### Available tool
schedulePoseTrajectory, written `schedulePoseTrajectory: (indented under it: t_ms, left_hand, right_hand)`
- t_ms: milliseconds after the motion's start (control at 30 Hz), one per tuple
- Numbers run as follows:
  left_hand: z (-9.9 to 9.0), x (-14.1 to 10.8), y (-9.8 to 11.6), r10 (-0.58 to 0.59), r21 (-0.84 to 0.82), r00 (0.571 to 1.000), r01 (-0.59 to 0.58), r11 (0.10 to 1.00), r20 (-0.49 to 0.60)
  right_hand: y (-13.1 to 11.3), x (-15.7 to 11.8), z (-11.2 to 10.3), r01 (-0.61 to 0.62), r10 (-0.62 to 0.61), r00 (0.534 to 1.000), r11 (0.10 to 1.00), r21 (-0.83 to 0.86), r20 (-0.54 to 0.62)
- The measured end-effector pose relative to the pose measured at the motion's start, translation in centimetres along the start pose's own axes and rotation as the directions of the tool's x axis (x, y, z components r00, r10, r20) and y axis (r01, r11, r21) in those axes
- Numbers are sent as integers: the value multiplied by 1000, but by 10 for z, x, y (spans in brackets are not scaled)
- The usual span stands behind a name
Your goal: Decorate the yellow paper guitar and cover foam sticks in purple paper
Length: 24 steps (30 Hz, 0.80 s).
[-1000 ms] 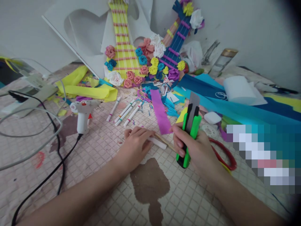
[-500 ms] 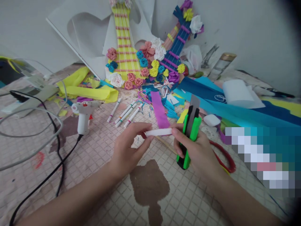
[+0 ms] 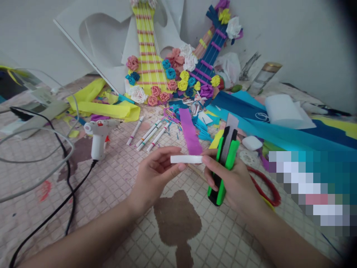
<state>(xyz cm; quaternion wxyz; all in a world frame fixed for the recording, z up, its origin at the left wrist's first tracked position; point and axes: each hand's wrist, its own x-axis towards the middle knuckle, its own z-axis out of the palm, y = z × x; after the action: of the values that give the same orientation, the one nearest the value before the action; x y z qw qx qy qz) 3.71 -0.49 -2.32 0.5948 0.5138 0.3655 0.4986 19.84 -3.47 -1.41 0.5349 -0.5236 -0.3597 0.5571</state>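
Note:
A short white strip (image 3: 186,159), perhaps foam, lies level between my two hands. Its left end sits between the thumb and curled fingers of my left hand (image 3: 153,176), the thumb just under its lower edge. The thumb and index finger of my right hand (image 3: 237,178) pinch the strip's right end. That same hand grips a green and black utility knife (image 3: 230,154) against its palm, the broad blade out and pointing up. A purple paper strip (image 3: 190,130) lies beyond the white piece. A thin stick on the table is partly hidden behind my right hand.
A white glue gun (image 3: 99,139) with a black cord stands left, near several markers (image 3: 149,133). Two flower-decorated paper guitars (image 3: 147,63) lean at the back. Blue crepe paper (image 3: 251,111), a white roll (image 3: 283,111) and red-handled scissors (image 3: 269,186) lie right.
The white strip has turned so its broad face shows, and it sits slightly lower. My left thumb and fingers have shifted a little to the right. The knife stays in my right hand.

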Motion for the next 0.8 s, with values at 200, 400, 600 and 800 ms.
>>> schedulePoseTrajectory:
  t_ms: [200, 400, 600, 800]
  left_hand:
    - [-2, 0, -5, -25, -29, 999, 26, 999, 30]
    - [-3, 0, -3, 8, 48, 998, -11, 999, 59]
    - [-2, 0, 3, 3, 195, 995, -23, 980, 101]
    - [-3, 0, 1, 3, 264, 996, -26, 964, 86]
  right_hand:
    - [-2, -3, 2, 22, -21, 1000, 996, -88, 12]
    - [-4, -7, 1, 48, -38, 998, 966, -256, 44]
    - [-6, -11, 5, 121, -119, 992, 908, -401, 28]
    - [-3, -7, 2, 56, -85, 993, 952, -301, -85]
